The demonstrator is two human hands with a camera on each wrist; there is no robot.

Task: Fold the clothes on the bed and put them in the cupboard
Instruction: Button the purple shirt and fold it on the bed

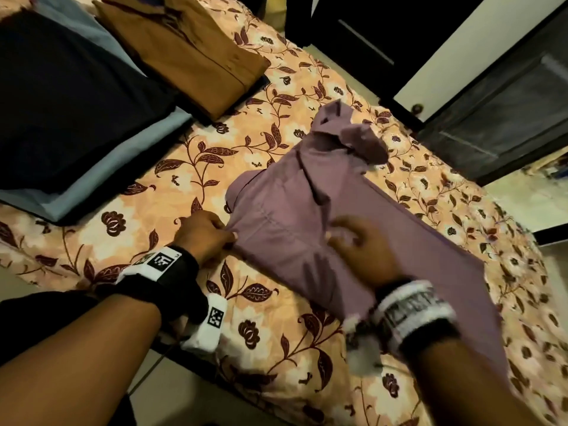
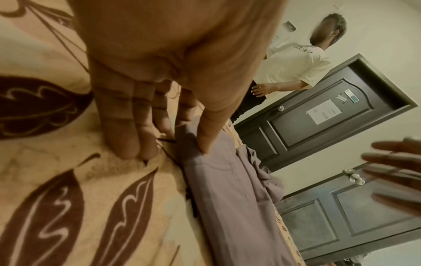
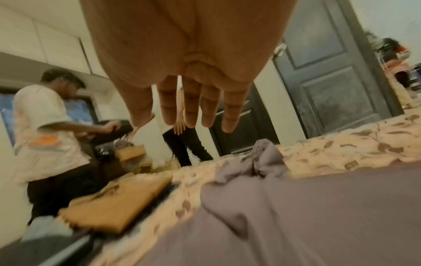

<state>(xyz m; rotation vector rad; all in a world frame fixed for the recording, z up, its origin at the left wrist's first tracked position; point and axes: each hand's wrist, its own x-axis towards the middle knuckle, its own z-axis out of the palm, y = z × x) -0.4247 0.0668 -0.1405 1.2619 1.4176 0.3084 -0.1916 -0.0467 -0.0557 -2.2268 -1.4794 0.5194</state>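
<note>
Now left hand pinching purple shirt edge, right hand flat above

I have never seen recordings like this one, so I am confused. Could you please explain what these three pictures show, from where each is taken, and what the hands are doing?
No machine: a person with a camera on the head and one on each wrist. The head view looks down at a bed with a flowered sheet. On it lie a purple shirt, partly folded, a folded brown garment and a dark and grey-blue pile. The left hand pinches the shirt's edge; its wrist view shows the thumb on the cloth. The right hand is over the shirt with straight fingers; contact is unclear. The wrist views also show other people and dark doors.
</note>
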